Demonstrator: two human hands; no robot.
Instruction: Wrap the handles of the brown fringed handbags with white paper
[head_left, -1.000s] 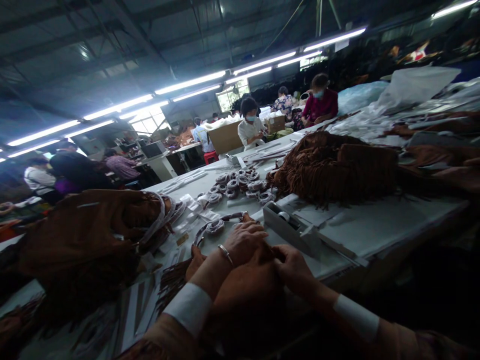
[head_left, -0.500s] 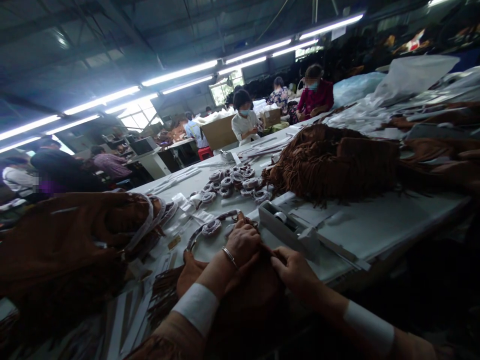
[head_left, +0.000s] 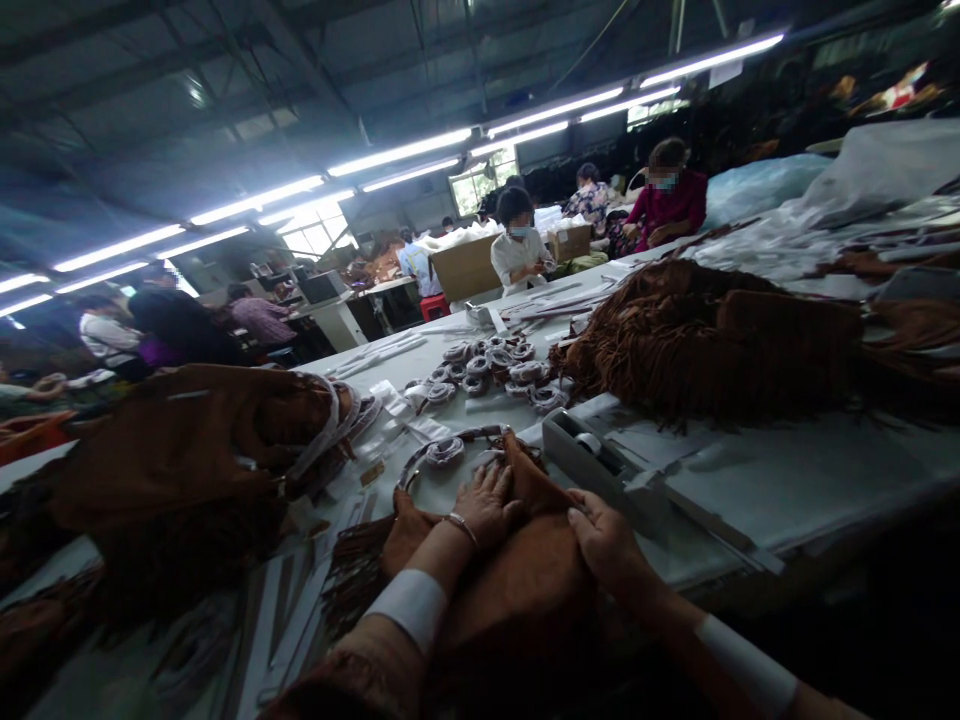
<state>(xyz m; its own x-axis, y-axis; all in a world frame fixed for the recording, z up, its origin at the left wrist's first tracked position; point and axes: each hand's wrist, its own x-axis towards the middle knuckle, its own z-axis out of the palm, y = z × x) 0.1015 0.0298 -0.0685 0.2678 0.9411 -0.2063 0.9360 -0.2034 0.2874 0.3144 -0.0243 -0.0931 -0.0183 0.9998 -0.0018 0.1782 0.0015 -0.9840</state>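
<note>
A brown fringed bag (head_left: 517, 570) with a ring-shaped, wrapped handle (head_left: 420, 455) lies at the table's near edge. My left hand (head_left: 484, 503) rests flat on the bag just below the handle, fingers stretched out. Thumb and fingers of my right hand (head_left: 604, 535) pinch the bag's right edge and hold the fabric taut. A small wrapped ring (head_left: 445, 451) lies inside the handle's curve. Just beyond my right hand stands a grey tape dispenser (head_left: 589, 450).
Brown fringed bags are piled at left (head_left: 172, 440) and right (head_left: 750, 340). Several wrapped rings (head_left: 476, 375) lie mid-table, and white strips (head_left: 292, 610) lie at near left. Across the table sits a person in white (head_left: 516, 250), near one in dark red (head_left: 667, 205).
My left hand has flattened out from a closed grip near the handle's right end. My right hand has shifted slightly right with the bag's edge. The view has turned left.
</note>
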